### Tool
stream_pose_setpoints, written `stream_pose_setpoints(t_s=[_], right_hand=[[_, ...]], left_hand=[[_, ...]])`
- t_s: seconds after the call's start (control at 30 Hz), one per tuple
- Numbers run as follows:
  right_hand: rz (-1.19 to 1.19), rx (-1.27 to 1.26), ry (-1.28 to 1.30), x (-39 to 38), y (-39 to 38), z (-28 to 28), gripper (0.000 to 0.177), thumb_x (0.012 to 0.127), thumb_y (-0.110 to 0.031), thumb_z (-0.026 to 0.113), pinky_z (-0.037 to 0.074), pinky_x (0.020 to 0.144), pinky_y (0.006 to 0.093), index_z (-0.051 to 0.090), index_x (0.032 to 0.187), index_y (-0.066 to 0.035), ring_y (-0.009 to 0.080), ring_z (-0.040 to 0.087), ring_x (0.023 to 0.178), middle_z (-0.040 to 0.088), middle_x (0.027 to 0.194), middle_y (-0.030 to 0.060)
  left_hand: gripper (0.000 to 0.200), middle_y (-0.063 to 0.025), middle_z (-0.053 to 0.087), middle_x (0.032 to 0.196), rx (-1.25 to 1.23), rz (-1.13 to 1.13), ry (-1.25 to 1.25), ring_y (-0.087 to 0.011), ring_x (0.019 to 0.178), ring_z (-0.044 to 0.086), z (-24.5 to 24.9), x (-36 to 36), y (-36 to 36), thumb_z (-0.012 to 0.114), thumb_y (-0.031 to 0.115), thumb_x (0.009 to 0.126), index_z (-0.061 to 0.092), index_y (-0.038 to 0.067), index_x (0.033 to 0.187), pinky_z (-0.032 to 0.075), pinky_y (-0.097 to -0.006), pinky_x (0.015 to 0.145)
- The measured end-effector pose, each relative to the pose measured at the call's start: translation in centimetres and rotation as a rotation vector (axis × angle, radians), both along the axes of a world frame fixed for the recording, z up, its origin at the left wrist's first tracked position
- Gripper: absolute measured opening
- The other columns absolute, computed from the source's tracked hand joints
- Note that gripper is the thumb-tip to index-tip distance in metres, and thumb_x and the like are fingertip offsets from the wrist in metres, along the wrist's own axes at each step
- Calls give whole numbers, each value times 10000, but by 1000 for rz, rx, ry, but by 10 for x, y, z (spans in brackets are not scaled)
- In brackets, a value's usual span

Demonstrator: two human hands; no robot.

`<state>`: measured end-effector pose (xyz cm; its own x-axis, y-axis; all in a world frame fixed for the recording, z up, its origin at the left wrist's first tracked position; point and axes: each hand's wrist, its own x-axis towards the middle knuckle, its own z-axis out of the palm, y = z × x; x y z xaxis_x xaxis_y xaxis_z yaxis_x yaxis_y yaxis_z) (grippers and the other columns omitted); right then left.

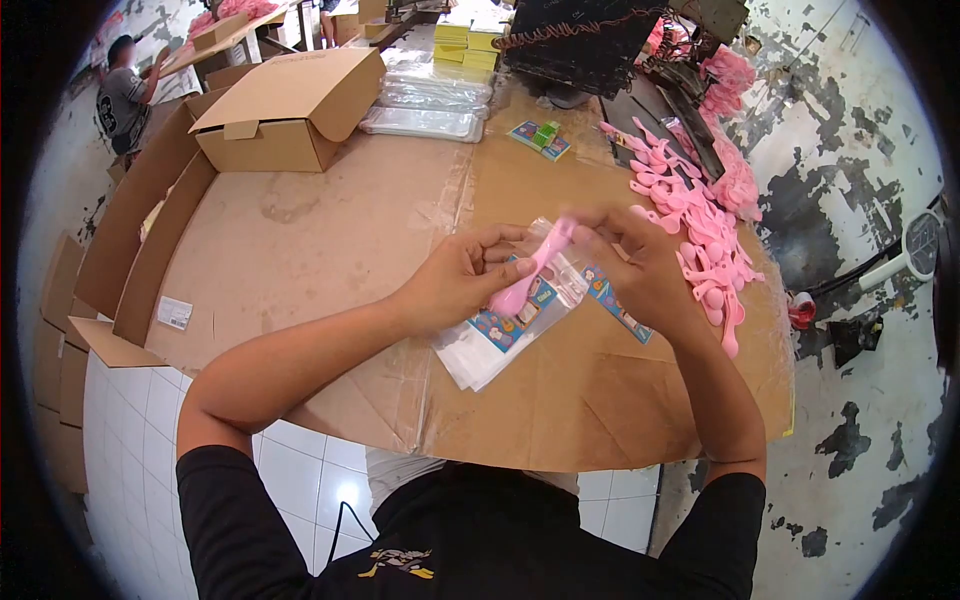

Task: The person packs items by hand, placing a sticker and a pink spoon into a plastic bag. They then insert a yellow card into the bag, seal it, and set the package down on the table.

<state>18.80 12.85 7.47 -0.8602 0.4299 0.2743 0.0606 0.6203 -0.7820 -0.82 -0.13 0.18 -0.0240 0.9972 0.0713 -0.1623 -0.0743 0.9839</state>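
A pink plastic spoon (535,268) is held aslant in front of me, pinched near its lower half by my left hand (462,272). At the spoon's upper end are the curled, motion-blurred fingers of my right hand (632,262), thumb and forefinger closed about it. Directly beneath lie clear plastic bags (470,362) in a small stack, with a colourful printed card (503,328) showing among them. Another stack of printed cards (622,308) is partly covered by my right hand.
Pink spoons (705,235) lie heaped along the table's right side. Farther back sit printed cards with a green item (543,135), packs of clear bags (425,105) and yellow stacks (466,42). A cardboard box (285,110) stands back left. A person (125,100) is in the far left background.
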Motion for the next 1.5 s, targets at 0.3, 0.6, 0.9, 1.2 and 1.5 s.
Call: stream_pose_setpoints(t_s=[0.3,0.6,0.9,1.2,1.5], right_hand=[[174,-71,109,-5,1,17,216,935,14,600,475,1026,360,720,1109,-33,220,628,1166,662,1249,100],[151,861,35,0,-11,77,94,834,-2,699,524,865,364,710,926,-17,219,676,1019,709,1082,69],[-10,423,16,-3,-15,63,56,840,-47,707,411,601,258,700,891,-26,81,577,684,668,781,3],[-127,517,228,-12,-26,46,170,859,-92,712,483,707,320,681,1017,-36,213,640,848,664,984,95],[-79,1263,236,-25,-36,32,251,757,-105,775,443,916,387,692,988,-51,246,614,1093,639,1113,55]], left_hand=[[457,-104,739,1119,50,-141,-70,-94,1007,680,13,1,-7,615,186,1038,483,-3,1432,543,-243,857],[514,-152,530,1452,204,-41,-90,-181,1297,548,5,-2,1,571,151,1036,401,-26,1488,460,-310,1064],[494,-155,550,1422,350,40,82,-191,1295,553,27,5,-12,595,38,999,427,-25,1459,460,-333,1083],[327,-153,723,1121,314,162,94,-163,1024,699,43,4,-19,609,55,1017,573,-54,1323,572,-290,917],[345,-157,736,1072,356,254,300,-164,944,718,39,10,-22,634,1,983,580,-85,1313,588,-285,839]])
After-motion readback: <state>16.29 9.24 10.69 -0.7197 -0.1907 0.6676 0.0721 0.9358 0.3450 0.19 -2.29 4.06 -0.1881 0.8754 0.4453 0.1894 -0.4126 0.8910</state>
